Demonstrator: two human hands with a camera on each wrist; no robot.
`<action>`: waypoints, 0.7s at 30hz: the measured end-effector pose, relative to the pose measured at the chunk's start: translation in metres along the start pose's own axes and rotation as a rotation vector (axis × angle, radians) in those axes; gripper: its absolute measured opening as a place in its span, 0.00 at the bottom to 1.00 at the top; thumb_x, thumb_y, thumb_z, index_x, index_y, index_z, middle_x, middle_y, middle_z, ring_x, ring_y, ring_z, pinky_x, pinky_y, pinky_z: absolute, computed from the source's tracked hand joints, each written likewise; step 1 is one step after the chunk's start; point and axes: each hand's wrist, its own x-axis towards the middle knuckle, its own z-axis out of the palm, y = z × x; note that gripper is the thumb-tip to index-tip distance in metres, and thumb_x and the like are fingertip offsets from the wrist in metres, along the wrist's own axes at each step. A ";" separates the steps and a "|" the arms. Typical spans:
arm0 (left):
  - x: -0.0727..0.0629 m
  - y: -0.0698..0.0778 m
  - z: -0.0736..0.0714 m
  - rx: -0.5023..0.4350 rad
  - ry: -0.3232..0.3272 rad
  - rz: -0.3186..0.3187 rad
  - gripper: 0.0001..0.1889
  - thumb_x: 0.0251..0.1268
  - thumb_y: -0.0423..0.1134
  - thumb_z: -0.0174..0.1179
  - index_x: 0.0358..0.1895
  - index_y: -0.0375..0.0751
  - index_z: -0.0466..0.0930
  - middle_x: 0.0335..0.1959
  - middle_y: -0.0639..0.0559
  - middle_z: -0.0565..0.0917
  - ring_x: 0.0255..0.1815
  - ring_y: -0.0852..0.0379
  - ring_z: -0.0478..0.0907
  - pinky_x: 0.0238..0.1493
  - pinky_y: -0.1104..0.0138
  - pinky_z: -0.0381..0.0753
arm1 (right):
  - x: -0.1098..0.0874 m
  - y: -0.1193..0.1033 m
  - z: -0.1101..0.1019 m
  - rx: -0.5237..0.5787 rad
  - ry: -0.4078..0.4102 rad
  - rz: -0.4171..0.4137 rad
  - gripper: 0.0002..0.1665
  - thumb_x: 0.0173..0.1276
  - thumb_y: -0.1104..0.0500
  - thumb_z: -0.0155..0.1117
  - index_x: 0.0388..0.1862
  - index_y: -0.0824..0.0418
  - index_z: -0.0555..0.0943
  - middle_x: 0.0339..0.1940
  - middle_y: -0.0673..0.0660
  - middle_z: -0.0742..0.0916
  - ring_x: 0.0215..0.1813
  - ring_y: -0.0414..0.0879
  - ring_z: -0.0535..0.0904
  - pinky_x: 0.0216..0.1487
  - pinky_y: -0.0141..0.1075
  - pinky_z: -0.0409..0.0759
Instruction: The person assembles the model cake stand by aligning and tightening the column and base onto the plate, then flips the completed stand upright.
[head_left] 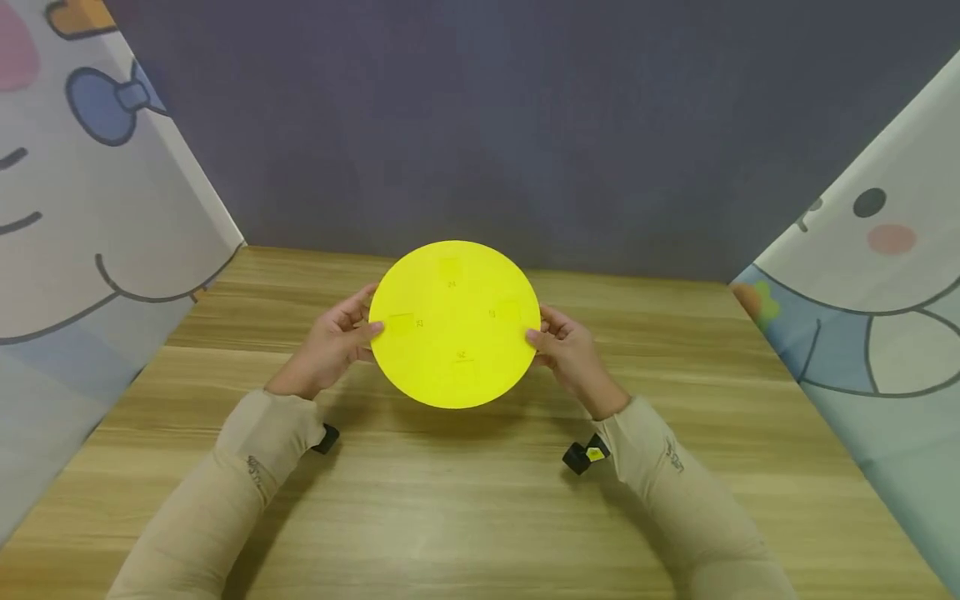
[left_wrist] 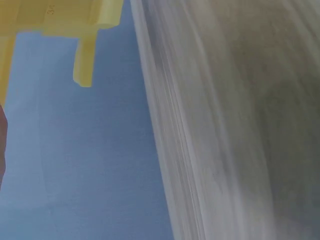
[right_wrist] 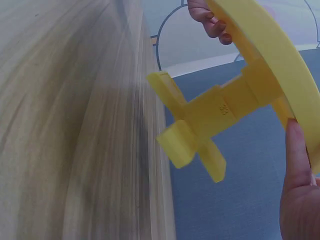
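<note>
A yellow round-topped toy table [head_left: 454, 325] is held up over the wooden table, its flat disc facing the head camera. My left hand [head_left: 330, 342] grips the disc's left rim, thumb on top and fingers behind. On the opposite rim, my right hand [head_left: 570, 354] pinches it the same way. Beneath the disc, the right wrist view shows a thick stem [right_wrist: 215, 112] ending in splayed feet [right_wrist: 177, 145]. Only part of this underside [left_wrist: 60, 17] appears in the left wrist view, with a sliver of finger at the left edge.
A wooden table [head_left: 450, 517] lies below the hands. Behind it stands a dark grey-blue panel [head_left: 480, 125]. Cartoon-printed panels rise at the left [head_left: 150, 208] and right [head_left: 885, 333]. Black devices [head_left: 326, 439] sit at both wrists.
</note>
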 end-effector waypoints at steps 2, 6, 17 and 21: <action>0.002 0.001 0.000 -0.046 0.001 -0.025 0.33 0.70 0.24 0.50 0.75 0.35 0.49 0.37 0.51 0.77 0.34 0.57 0.85 0.33 0.63 0.85 | 0.000 -0.001 -0.001 0.013 -0.026 0.020 0.36 0.69 0.76 0.52 0.73 0.73 0.54 0.36 0.52 0.81 0.33 0.41 0.84 0.31 0.34 0.84; 0.005 0.005 -0.001 -0.152 -0.005 -0.112 0.32 0.72 0.24 0.47 0.76 0.36 0.47 0.36 0.51 0.77 0.33 0.57 0.85 0.34 0.63 0.85 | 0.000 -0.003 -0.003 0.097 -0.082 0.072 0.40 0.68 0.77 0.50 0.76 0.67 0.49 0.40 0.53 0.83 0.34 0.43 0.85 0.30 0.35 0.84; 0.018 0.014 -0.006 -0.268 0.017 -0.327 0.39 0.69 0.19 0.40 0.78 0.47 0.38 0.42 0.49 0.73 0.35 0.57 0.83 0.38 0.62 0.84 | 0.013 -0.003 -0.002 0.245 -0.126 0.191 0.46 0.64 0.81 0.39 0.78 0.62 0.40 0.51 0.58 0.75 0.33 0.45 0.82 0.27 0.34 0.84; 0.025 0.011 -0.008 -0.259 0.028 -0.349 0.39 0.69 0.19 0.40 0.78 0.48 0.38 0.42 0.49 0.75 0.34 0.57 0.83 0.38 0.61 0.84 | 0.019 -0.001 -0.002 0.261 -0.115 0.193 0.46 0.63 0.81 0.38 0.78 0.62 0.40 0.50 0.58 0.75 0.33 0.45 0.83 0.27 0.35 0.84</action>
